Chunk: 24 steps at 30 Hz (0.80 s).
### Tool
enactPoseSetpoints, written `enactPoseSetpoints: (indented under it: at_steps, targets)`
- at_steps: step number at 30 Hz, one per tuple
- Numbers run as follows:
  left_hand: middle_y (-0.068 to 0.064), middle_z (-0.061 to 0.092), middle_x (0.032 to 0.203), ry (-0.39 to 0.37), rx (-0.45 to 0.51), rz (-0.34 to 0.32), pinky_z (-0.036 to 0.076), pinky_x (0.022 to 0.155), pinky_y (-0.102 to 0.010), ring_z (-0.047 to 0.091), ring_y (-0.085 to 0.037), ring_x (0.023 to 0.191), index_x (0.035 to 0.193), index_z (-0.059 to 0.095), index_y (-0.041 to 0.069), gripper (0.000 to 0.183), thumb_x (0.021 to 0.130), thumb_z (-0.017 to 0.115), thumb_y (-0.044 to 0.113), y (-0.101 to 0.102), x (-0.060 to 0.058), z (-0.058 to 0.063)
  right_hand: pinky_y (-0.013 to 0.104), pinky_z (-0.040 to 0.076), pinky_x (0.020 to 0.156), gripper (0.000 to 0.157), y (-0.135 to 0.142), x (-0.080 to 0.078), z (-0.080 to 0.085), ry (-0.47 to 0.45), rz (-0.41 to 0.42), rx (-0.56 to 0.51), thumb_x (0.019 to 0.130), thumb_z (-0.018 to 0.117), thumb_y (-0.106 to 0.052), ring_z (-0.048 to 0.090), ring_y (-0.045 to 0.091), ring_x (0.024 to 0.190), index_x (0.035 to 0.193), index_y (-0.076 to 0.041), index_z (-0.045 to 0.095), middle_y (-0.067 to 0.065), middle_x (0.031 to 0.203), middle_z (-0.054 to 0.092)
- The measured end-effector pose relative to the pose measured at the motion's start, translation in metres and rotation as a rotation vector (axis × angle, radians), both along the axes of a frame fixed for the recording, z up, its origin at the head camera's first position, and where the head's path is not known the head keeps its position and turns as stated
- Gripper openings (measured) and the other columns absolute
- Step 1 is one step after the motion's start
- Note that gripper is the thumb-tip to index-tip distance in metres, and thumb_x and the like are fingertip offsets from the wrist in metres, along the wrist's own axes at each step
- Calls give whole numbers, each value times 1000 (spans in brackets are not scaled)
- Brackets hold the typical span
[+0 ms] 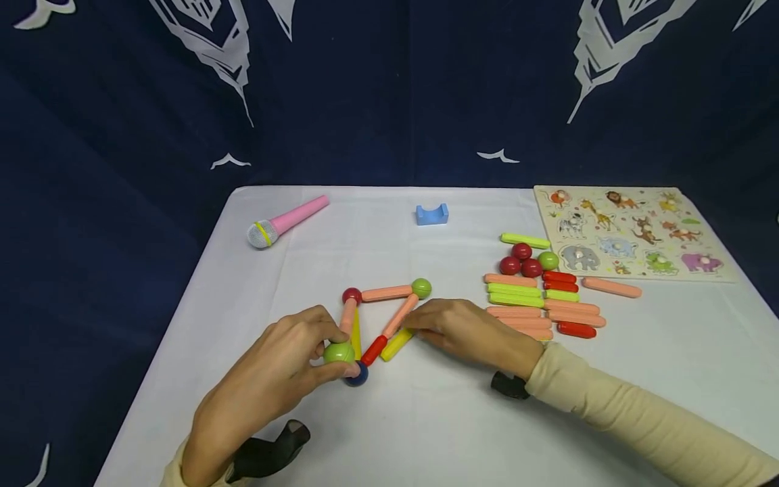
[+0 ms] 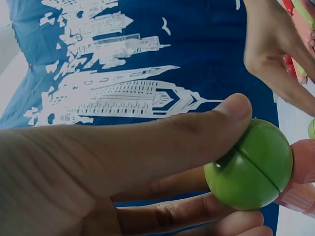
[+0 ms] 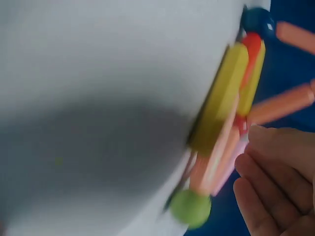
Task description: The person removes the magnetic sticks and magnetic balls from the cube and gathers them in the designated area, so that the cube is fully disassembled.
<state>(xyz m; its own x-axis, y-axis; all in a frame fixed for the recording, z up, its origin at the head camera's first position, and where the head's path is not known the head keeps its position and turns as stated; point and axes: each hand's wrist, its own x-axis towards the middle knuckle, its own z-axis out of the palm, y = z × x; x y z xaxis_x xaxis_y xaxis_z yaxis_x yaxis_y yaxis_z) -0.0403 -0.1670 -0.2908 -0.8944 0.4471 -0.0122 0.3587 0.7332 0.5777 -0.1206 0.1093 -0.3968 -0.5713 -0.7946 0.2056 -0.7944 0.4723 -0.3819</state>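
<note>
My left hand (image 1: pixel 274 368) pinches a green ball (image 2: pixel 253 164) between thumb and fingers; a salmon stick (image 1: pixel 349 316) runs from it towards a red ball (image 1: pixel 351 295). Just below the held ball, partly behind the thumb, is a dark blue ball (image 1: pixel 356 375). A red stick (image 1: pixel 374 351) and salmon stick (image 1: pixel 401 315) line up from there to another green ball (image 1: pixel 421 289), which a further salmon stick (image 1: pixel 386 293) links to the red ball. Beside that line lies a loose yellow stick (image 1: pixel 397 345). The right hand (image 1: pixel 468 338) has its fingertips at its upper end, fingers loosely bent.
Right of the hands lie several sticks (image 1: pixel 516 299) and red balls (image 1: pixel 521 251). Behind them is an animal puzzle board (image 1: pixel 633 233). A pink toy microphone (image 1: pixel 298 215) lies at the back left, a blue notched block (image 1: pixel 432 215) at the back middle.
</note>
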Motion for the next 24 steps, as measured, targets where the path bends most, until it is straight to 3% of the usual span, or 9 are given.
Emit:
enactPoseSetpoints:
  at_steps: [5,9,13,17,24]
  targets:
    - [10,61,87,6,9,-13,48,62,-22,51,-7,70,96,75,9,29,75,85,27,1,0,0,33,52,90,28,-17,3,-12,16,41,89,87,74,-8,65,13,106,115,-11,74,-6,108,72]
    - [9,62,88,2,5,-10,48,62,-22,51,-7,70,97,75,8,31,75,86,26,2,-1,0,31,53,88,25,-18,6,-17,54,41,96,85,77,-7,66,14,101,110,-10,76,-4,102,73]
    - [9,61,88,0,1,-4,48,62,-22,51,-8,70,97,75,8,30,75,86,25,3,-1,1,29,54,86,23,-11,9,-14,34,28,84,84,77,-8,66,12,99,108,-10,76,-4,101,73]
    - [9,62,88,0,5,-6,48,62,-22,51,-8,70,97,76,8,30,75,86,25,2,0,0,30,54,86,25,13,13,-1,11,-37,77,85,77,-9,66,11,100,110,-12,76,-4,104,72]
    - [8,64,92,11,11,-8,49,64,-22,52,-7,71,96,76,10,28,75,86,24,0,1,-1,38,56,80,36,80,14,13,92,-233,81,76,84,-7,67,18,98,111,-9,75,0,104,72]
